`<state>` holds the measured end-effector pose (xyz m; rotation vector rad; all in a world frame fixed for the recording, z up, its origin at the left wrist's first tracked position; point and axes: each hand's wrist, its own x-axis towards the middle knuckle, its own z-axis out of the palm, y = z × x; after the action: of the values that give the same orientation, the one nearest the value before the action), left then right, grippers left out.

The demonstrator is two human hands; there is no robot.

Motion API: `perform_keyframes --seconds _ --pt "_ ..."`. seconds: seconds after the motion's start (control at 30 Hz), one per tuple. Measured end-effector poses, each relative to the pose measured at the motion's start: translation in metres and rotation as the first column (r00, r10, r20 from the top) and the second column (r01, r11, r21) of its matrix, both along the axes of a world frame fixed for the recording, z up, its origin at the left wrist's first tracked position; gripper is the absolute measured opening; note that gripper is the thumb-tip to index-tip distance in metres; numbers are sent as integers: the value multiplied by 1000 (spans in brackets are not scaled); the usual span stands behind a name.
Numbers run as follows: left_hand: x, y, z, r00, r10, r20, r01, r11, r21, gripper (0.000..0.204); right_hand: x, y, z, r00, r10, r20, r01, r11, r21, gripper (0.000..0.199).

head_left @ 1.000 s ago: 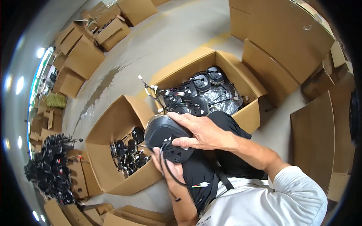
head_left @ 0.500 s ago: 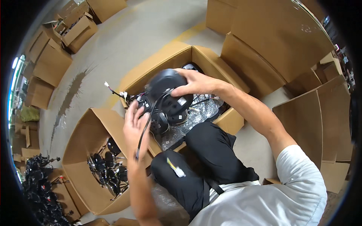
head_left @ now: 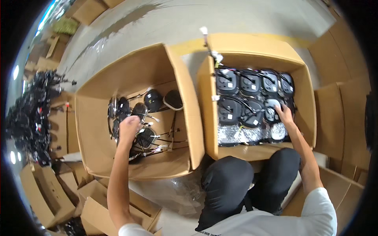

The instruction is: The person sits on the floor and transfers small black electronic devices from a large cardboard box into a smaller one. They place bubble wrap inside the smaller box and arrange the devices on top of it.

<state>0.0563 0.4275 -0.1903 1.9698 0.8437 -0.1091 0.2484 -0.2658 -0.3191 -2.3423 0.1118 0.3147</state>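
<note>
My left hand (head_left: 130,126) reaches into the left cardboard box (head_left: 102,156), fingers curled down among loose black rounded housings (head_left: 153,100) with black cables and white connectors. What its fingers close on is hidden. In the right cardboard box (head_left: 256,47), my right hand (head_left: 286,115) grips the right edge of a black rounded housing (head_left: 271,112) bearing a pale label. That housing lies at the end of the nearer row. Similar black housings (head_left: 250,83) lie in two rows beside and behind it, cables laid across them.
Bubble wrap (head_left: 232,134) lies along the near side of the right box. A cable with a white connector (head_left: 204,30) sticks up over its left wall. A heap of black cabled parts (head_left: 37,114) stands far left. Open cartons (head_left: 114,208) crowd the lower left; larger cartons (head_left: 334,114) stand right.
The view has swung left. My right hand has lowered the housing it held into the right box's row. My left hand has left the cable and moved into the left box.
</note>
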Motion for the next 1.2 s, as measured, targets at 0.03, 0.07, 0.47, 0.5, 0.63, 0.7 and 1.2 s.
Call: perform_keyframes --seconds 0.03,0.07,0.47,0.5,0.63,0.7,1.2 --pt "-14 33 -36 991 -108 -80 122 974 192 21 6 0 -6 999 10 48 -6 996 -88 55" --pt "-49 53 -75 970 -243 23 223 920 323 21 7 24 1 1000 18 -12 -19 995 -97 68" --pt "110 -75 -217 983 101 -151 -95 994 46 63 -119 14 70 989 37 143 3 963 -269 22" --pt "112 -83 -232 975 221 27 -219 973 -71 60 -118 17 71 984 -3 176 52 961 -273 21" --pt "118 -66 -280 961 267 70 -247 945 -213 59 -112 30 66 971 86 223 -23 963 -269 15" --pt "142 -101 -236 985 -143 93 163 950 -267 71 -132 16 73 976 -27 218 93 950 -299 16" --pt "92 -9 -121 791 -527 -312 563 826 33 47 -122 28 74 983 20 185 36 955 -294 19"
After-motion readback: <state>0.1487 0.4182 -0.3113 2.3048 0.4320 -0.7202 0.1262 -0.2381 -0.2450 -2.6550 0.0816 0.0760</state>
